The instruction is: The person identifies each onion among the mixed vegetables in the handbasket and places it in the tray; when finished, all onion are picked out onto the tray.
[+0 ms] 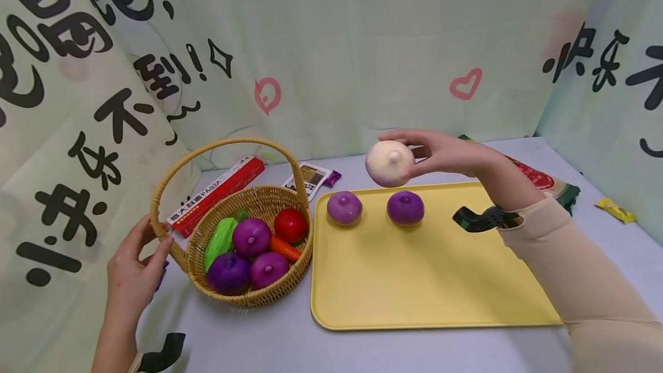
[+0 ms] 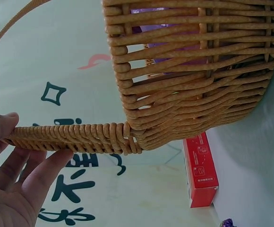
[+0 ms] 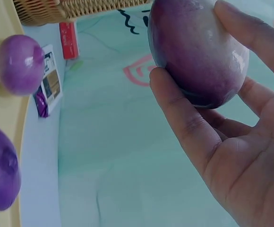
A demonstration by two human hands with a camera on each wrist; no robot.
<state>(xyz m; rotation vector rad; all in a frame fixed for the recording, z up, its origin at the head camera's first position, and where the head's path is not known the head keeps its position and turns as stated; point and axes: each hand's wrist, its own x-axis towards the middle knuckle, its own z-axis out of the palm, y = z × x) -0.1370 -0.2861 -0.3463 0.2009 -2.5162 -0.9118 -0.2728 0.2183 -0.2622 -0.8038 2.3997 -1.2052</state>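
Nearest the camera, your right sleeve (image 1: 580, 281) crosses the lower right of the head view, the forearm angled up and leftward over the tray (image 1: 430, 286) with the wrist bent so the palm faces the basket (image 1: 248, 295). Your right hand (image 1: 440, 151) is closed round an onion (image 1: 389, 163), thumb on one side and fingers curled over the other, carrying it in the air above the tray's far edge; it looks pale in the head view and purple in the right wrist view, so its true colour is uncertain. The grip appears to be a side hold that leaves the underside free. Two purple onions (image 1: 344, 208) (image 1: 406, 208) sit side by side, apart, on the tray near its far edge, just below the held one. Your left hand (image 1: 136, 266) rests on the handle (image 1: 155, 217) where it meets the basket rim, thumb above and straight fingers beneath, seemingly to steady the basket rather than lift it. The basket stands on the bench (image 1: 269, 344), touching the tray's left edge, and holds three purple onions, a tomato (image 1: 290, 225), a carrot (image 1: 285, 248) and a green vegetable (image 1: 220, 240). A red box (image 1: 217, 194) lies behind it.
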